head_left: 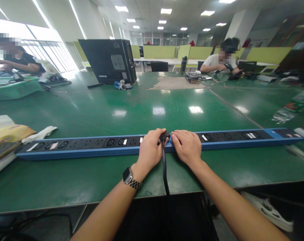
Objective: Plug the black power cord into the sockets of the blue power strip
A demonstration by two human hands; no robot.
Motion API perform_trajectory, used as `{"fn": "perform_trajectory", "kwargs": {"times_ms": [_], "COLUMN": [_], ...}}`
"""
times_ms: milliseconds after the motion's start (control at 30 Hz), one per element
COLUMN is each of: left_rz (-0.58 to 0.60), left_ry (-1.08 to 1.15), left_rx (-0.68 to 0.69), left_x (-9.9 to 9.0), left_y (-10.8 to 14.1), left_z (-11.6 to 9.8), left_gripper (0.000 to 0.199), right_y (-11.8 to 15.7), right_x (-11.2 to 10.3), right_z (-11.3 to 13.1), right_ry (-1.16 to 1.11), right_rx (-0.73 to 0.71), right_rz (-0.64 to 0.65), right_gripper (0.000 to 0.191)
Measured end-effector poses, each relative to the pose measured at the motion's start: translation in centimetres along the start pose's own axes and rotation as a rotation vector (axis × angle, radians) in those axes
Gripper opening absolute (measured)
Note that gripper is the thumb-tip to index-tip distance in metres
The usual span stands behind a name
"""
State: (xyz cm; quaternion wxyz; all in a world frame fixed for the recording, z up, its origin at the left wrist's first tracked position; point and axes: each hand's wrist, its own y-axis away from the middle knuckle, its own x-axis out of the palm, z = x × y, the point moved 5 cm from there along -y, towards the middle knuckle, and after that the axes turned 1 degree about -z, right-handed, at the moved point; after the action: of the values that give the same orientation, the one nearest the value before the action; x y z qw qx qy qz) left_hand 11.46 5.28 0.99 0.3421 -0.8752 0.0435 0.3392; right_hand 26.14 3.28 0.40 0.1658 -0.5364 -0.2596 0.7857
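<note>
A long blue power strip (86, 153) with black sockets lies across the green table in front of me. My left hand (152, 145) grips a black power plug (165, 135) at the middle of the strip; whether its pins are fully in a socket is hidden. From the plug a thick black cable (164, 167) hangs down over the table's front edge. Just right of the plug, my right hand (188, 145) is wrapped over the strip, its fingers curled on the far side. White stickers mark several sockets.
The green table (104, 110) carries a black computer case (106, 62), gloves (123, 85) and a green basket (16, 87). A plastic bottle (292, 105) lies at right, a yellow and white package (11, 134) at left. Two other people sit at the far left and right.
</note>
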Motion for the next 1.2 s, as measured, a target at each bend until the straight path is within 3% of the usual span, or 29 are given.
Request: {"fn": "perform_trajectory", "kwargs": {"times_ms": [300, 433, 533, 600, 700, 800, 900, 967, 1100, 1133, 1200], "left_rz": [0.134, 0.191, 0.181, 0.163, 0.15, 0.147, 0.153, 0.158, 0.147, 0.145, 0.149], "left_ry": [-0.072, -0.106, -0.27, -0.383, -0.501, -0.551, -0.574, -0.578, -0.556, -0.549, -0.538], "left_rx": [0.073, 0.095, 0.097, 0.068, 0.006, 0.001, 0.018, 0.027, 0.048, 0.049, 0.044], "left_x": [-0.3, -0.3, 0.0, 0.2, 0.4, 0.5, 0.6, 0.6, 0.7, 0.7, 0.7], "left_y": [-0.1, -0.1, 0.1, 0.2, 0.4, 0.6, 0.8, 0.9, 1.0, 1.0, 0.9], "left_z": [-0.4, -0.4, -0.5, -0.7, -0.6, -0.6, -0.5, -0.4, -0.4, -0.4, -0.3], "left_gripper": [0.031, 0.039, 0.064, 0.079, 0.07, 0.057, 0.059, 0.065, 0.073, 0.073, 0.071], "right_y": [0.1, -0.9, -2.7, -4.0, -5.3, -5.0, -4.1, -4.1, -4.8, -5.0, -5.3], "right_x": [0.0, -0.1, -1.9, -3.9, -5.9, -4.5, -2.8, -4.8, -13.3, -14.7, -15.0], "right_z": [0.1, -0.7, -0.6, 0.5, 2.8, 4.1, 4.2, 4.0, 2.4, 1.6, -0.6], "right_ry": [-0.031, -0.156, -0.29, -0.289, -0.142, 0.022, -0.031, -0.186, -0.31, -0.315, -0.294], "right_rx": [0.025, 0.162, 0.289, 0.286, 0.216, 0.173, 0.157, 0.181, 0.264, 0.278, 0.306], "right_rz": [0.021, 0.067, 0.11, 0.128, 0.132, 0.244, 0.356, 0.242, -0.105, -0.117, 0.017], "right_gripper": [0.039, 0.038, 0.033, 0.035, 0.038, 0.039, 0.026, 0.029, 0.041, 0.041, 0.038]}}
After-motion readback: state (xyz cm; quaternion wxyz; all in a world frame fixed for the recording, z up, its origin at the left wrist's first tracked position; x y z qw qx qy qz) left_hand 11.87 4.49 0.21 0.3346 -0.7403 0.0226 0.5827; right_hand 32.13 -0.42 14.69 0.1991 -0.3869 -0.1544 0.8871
